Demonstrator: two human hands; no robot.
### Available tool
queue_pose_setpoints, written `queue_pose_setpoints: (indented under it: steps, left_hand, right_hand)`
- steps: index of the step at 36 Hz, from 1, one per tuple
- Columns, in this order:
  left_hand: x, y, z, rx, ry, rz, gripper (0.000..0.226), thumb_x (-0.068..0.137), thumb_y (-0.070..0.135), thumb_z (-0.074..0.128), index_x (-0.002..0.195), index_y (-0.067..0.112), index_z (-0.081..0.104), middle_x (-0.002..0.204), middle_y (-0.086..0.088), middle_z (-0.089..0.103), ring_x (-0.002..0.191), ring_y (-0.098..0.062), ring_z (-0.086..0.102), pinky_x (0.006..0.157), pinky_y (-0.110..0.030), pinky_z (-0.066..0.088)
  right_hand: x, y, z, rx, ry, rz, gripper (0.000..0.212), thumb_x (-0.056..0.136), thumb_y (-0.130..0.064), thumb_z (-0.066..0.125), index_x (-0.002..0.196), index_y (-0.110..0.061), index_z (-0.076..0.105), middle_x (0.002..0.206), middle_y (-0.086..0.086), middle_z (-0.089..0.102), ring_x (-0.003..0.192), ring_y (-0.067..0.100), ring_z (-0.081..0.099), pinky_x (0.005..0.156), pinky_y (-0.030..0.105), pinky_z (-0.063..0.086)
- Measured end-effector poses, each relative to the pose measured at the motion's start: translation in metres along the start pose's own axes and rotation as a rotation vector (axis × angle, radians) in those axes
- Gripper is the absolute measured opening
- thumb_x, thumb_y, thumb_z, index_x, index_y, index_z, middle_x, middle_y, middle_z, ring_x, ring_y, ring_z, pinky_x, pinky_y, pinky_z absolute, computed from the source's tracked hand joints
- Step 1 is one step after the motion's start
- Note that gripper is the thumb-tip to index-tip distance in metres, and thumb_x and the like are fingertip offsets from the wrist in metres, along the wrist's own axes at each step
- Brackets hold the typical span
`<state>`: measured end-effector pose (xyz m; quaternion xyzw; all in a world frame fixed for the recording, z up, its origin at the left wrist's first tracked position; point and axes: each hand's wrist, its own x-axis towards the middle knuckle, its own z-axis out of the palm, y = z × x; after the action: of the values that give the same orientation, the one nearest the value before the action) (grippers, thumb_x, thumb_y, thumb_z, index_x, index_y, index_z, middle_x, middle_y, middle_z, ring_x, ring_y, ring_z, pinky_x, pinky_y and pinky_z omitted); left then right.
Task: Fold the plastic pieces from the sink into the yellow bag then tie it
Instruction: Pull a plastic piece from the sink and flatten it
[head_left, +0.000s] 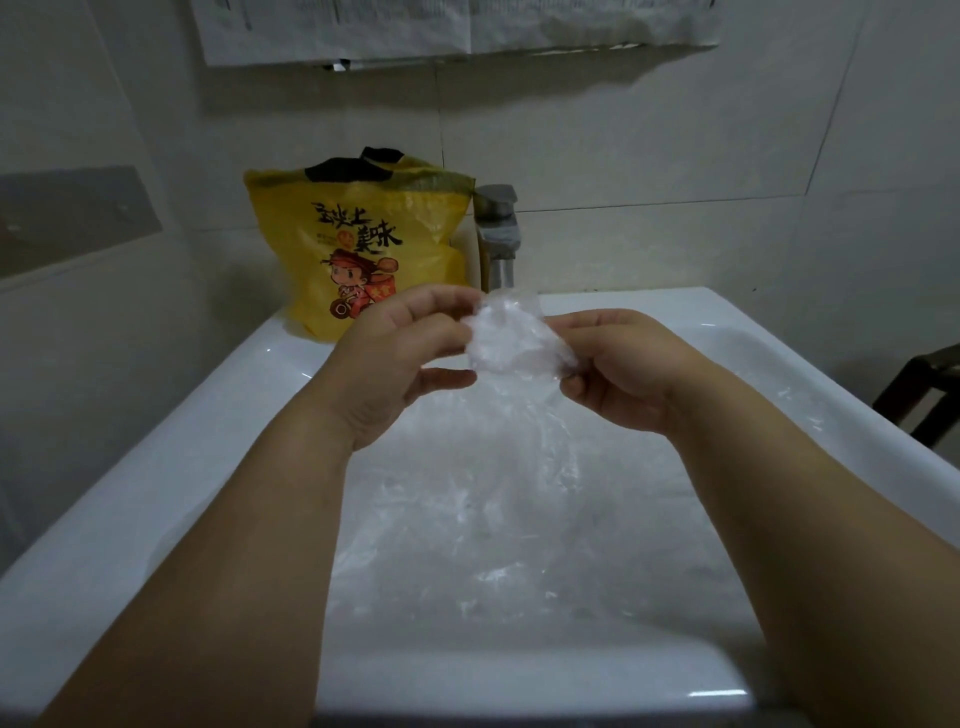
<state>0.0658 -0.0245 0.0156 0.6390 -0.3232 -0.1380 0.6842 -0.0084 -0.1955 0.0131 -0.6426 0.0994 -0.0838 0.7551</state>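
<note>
A crumpled piece of clear plastic (511, 340) is held above the sink between both hands. My left hand (402, 358) pinches its left side and my right hand (618, 366) grips its right side. More clear plastic film (498, 519) lies bunched in the white sink basin (171, 457) beneath my forearms. The yellow bag (363, 244), printed with a cartoon figure and black characters, stands upright on the sink's back left corner with its top open.
A metal tap (498, 234) stands at the back of the sink, right of the yellow bag. Tiled walls close in behind and to the left. A dark wooden piece of furniture (924, 395) sits past the sink's right edge.
</note>
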Motion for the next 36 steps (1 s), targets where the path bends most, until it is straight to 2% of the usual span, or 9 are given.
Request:
queue_pose_setpoints:
  steps: [4, 12, 15, 18, 20, 26, 30, 33, 36]
  left_hand:
    - [-0.001, -0.002, -0.001, 0.072, -0.004, 0.025, 0.024, 0.087, -0.002, 0.062, 0.095, 0.02, 0.067, 0.079, 0.01, 0.067, 0.076, -0.006, 0.066, 0.06, -0.021, 0.055]
    - [0.002, -0.012, -0.002, 0.205, 0.03, 0.046, 0.019, 0.087, 0.0, 0.064, 0.079, 0.016, 0.058, 0.073, 0.005, 0.059, 0.062, 0.0, 0.057, 0.055, -0.017, 0.051]
    - [0.006, -0.013, -0.002, 0.147, 0.111, 0.025, 0.02, 0.092, 0.001, 0.058, 0.08, 0.016, 0.052, 0.074, 0.0, 0.055, 0.057, -0.003, 0.055, 0.058, -0.019, 0.054]
    - [0.009, -0.015, 0.0, 0.062, 0.149, -0.003, 0.019, 0.096, 0.003, 0.051, 0.082, 0.015, 0.048, 0.082, -0.004, 0.057, 0.071, -0.009, 0.06, 0.069, -0.023, 0.057]
    - [0.01, -0.015, 0.001, 0.007, 0.16, -0.034, 0.015, 0.098, 0.004, 0.049, 0.086, 0.014, 0.048, 0.091, -0.009, 0.06, 0.078, -0.015, 0.064, 0.065, -0.021, 0.056]
    - [0.009, -0.008, 0.002, -0.256, 0.184, -0.152, 0.01, 0.098, 0.0, 0.045, 0.096, 0.007, 0.051, 0.079, -0.012, 0.062, 0.055, -0.011, 0.066, 0.047, -0.016, 0.052]
    - [0.009, -0.006, 0.002, -0.335, 0.134, -0.197, 0.023, 0.1, 0.006, 0.043, 0.121, 0.007, 0.052, 0.101, -0.016, 0.065, 0.07, -0.018, 0.069, 0.054, -0.022, 0.055]
    - [0.006, -0.002, 0.003, -0.402, 0.062, -0.261, 0.032, 0.098, 0.025, 0.043, 0.123, 0.01, 0.055, 0.112, -0.018, 0.064, 0.079, -0.024, 0.069, 0.061, -0.029, 0.057]
    - [0.006, -0.007, 0.011, -0.163, 0.08, -0.276, 0.028, 0.096, 0.033, 0.052, 0.116, 0.014, 0.06, 0.106, -0.01, 0.066, 0.083, -0.017, 0.066, 0.064, -0.026, 0.056]
  right_hand:
    - [0.0, 0.0, 0.0, -0.019, 0.017, -0.002, 0.015, 0.092, -0.002, 0.055, 0.099, 0.0, 0.068, 0.096, 0.015, 0.066, 0.065, 0.013, 0.057, 0.047, 0.015, 0.047]
    - [-0.003, -0.002, 0.001, 0.081, -0.048, 0.012, 0.024, 0.087, 0.009, 0.055, 0.104, -0.004, 0.066, 0.085, 0.011, 0.069, 0.053, 0.009, 0.062, 0.048, 0.016, 0.049]
    - [-0.004, -0.003, 0.001, 0.121, -0.051, 0.001, 0.023, 0.086, 0.011, 0.056, 0.096, -0.007, 0.066, 0.087, 0.011, 0.067, 0.058, 0.013, 0.063, 0.055, 0.019, 0.055]
    - [-0.004, -0.005, 0.002, 0.184, -0.053, -0.036, 0.02, 0.087, 0.01, 0.056, 0.097, -0.004, 0.066, 0.098, 0.013, 0.063, 0.069, 0.017, 0.065, 0.057, 0.019, 0.055]
    - [-0.004, -0.005, 0.003, 0.233, -0.075, -0.063, 0.021, 0.086, 0.011, 0.056, 0.097, -0.004, 0.065, 0.101, 0.014, 0.063, 0.071, 0.018, 0.066, 0.057, 0.019, 0.054]
    - [-0.004, -0.004, 0.003, 0.224, -0.126, -0.109, 0.029, 0.082, 0.014, 0.057, 0.105, -0.003, 0.064, 0.098, 0.01, 0.065, 0.069, 0.016, 0.069, 0.059, 0.019, 0.055]
    - [-0.001, -0.001, 0.004, 0.148, -0.076, -0.141, 0.03, 0.08, 0.015, 0.061, 0.1, -0.007, 0.065, 0.103, 0.009, 0.062, 0.076, 0.019, 0.068, 0.061, 0.019, 0.054]
    - [0.0, 0.001, 0.003, 0.048, -0.036, -0.178, 0.032, 0.079, 0.013, 0.065, 0.101, -0.01, 0.065, 0.109, 0.006, 0.059, 0.087, 0.023, 0.065, 0.065, 0.02, 0.055]
    - [0.0, 0.006, 0.008, -0.073, -0.014, -0.217, 0.041, 0.078, 0.011, 0.068, 0.113, -0.009, 0.063, 0.108, 0.002, 0.059, 0.094, 0.024, 0.065, 0.071, 0.024, 0.058]
